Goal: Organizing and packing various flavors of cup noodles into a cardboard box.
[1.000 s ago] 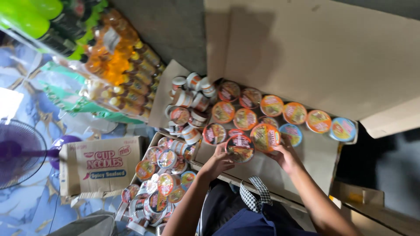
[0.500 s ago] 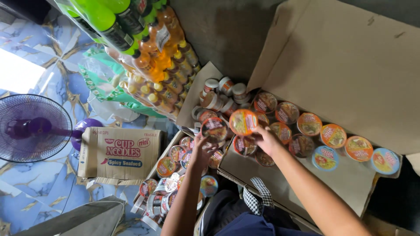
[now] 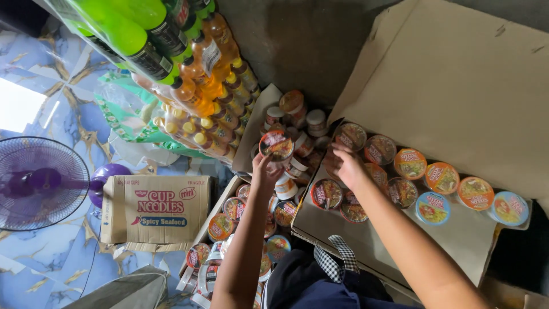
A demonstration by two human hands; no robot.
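Head cam, looking straight down: the left hand (image 3: 264,171) is wrapped around a small instant noodle cup (image 3: 277,145), fingers gripping it from below and holding it up over the pile of loose cups (image 3: 297,123) near the far left corner of the flattened cardboard sheet (image 3: 457,240). The cup has a round foil lid, red and dark with a picture of noodles on it, and a pale rim (the side wall is mostly hidden by the fingers).

The right hand (image 3: 343,166) is loose and holds nothing, fingers spread and resting by the row of cups (image 3: 440,183) lined up on the cardboard, whose lids are orange, green and light blue. More cups sit in an open box (image 3: 240,229) below the left arm. A printed noodle carton (image 3: 157,209) lies on the tiled floor beside a purple fan (image 3: 40,183), with orange drink bottles (image 3: 211,109) stacked behind.
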